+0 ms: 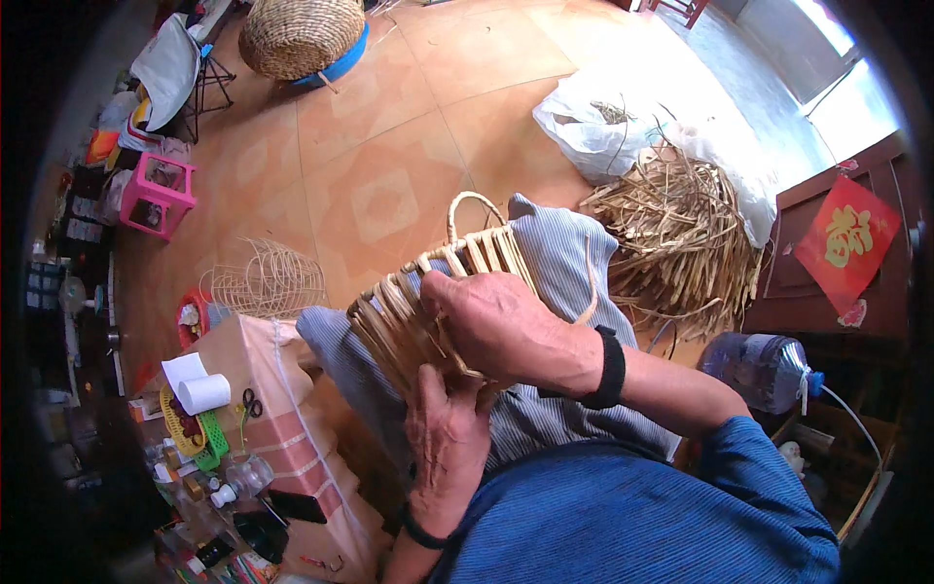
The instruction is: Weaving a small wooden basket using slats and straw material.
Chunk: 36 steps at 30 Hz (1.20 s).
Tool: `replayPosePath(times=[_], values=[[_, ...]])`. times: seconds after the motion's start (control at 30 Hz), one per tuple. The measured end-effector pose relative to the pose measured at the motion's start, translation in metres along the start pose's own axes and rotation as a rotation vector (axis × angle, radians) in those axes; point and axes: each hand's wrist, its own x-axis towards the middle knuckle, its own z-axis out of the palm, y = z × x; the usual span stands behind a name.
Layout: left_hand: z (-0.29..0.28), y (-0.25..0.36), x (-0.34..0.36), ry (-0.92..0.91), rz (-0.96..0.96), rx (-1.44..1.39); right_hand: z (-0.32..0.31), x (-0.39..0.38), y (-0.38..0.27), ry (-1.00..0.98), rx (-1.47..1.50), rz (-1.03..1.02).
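On the left, a pink plastic stool [167,197] stands on the tiled floor [365,156]. Nearer the person, a roll of white paper [204,393] and dark-handled scissors [252,403] lie on a cloth-covered table [280,375]; just past the table is an open lattice of thin canes [268,282]. Farther off, a large round woven basket [302,37] sits over a blue basin [348,64]. In the middle, the small woven piece [387,326], with a looped handle [472,195] at its far side, rests tilted on a striped cloth [564,255] over the person's lap. The left hand [448,438] grips its near edge; the right hand [501,326] is closed over its upper side, its fingertips partly hidden. To the right lie a heap of dried stalks [671,229], then a clear bottle with a blue cap [754,372].
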Motion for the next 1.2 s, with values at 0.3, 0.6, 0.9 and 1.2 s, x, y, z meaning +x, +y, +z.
replayPosePath(times=[0.3,0.6,0.9,1.2], values=[[0.004,-0.003,-0.003,0.01,-0.032,-0.061,-0.031,-0.031,-0.011,-0.168,0.016,-0.109],[-0.006,0.004,0.002,-0.028,-0.01,-0.075,-0.047,-0.123,0.056,-0.256,0.738,0.364],[-0.015,0.003,0.005,-0.099,-0.043,-0.137,-0.037,-0.128,0.065,-0.371,0.722,0.406],[-0.034,0.012,0.005,-0.023,-0.01,-0.197,-0.041,-0.162,0.085,0.063,1.347,0.596]])
